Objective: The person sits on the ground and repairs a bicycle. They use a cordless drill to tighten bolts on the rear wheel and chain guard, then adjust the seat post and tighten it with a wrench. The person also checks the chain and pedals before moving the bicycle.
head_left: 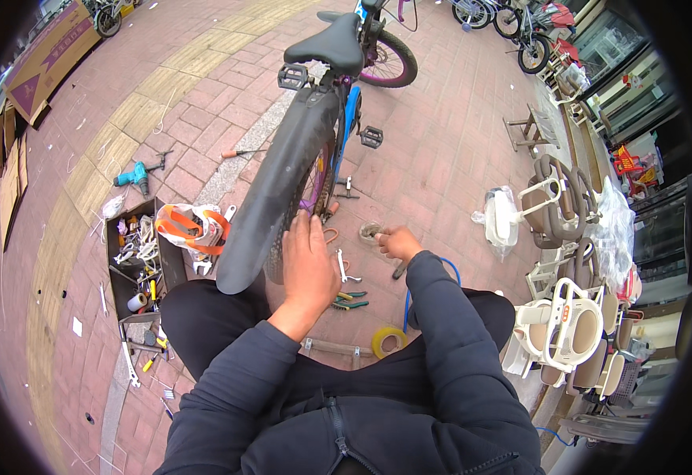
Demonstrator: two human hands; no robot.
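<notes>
A bicycle with a black saddle [326,49] and a wide black rear mudguard [271,186] stands upright in front of me, its rear end nearest. My left hand [311,261] lies against the right side of the rear wheel, fingers stretched out. To the right, my right hand [400,244] has its fingers curled together at the rim of a small round clear cup [366,231]. Whatever those fingertips pinch is too small to make out. On the paving between my knees lie a wrench [341,265], green-handled pliers [351,303] and a yellow tape roll [389,342].
A toolbox [173,273] full of tools stands left of the wheel, beside an orange-and-white bag [184,228]. Beyond lie a teal power drill [135,177] and a screwdriver [239,153]. Child seats [564,328] and a stool [532,131] line the right side. A blue hose [407,309] runs near my right knee.
</notes>
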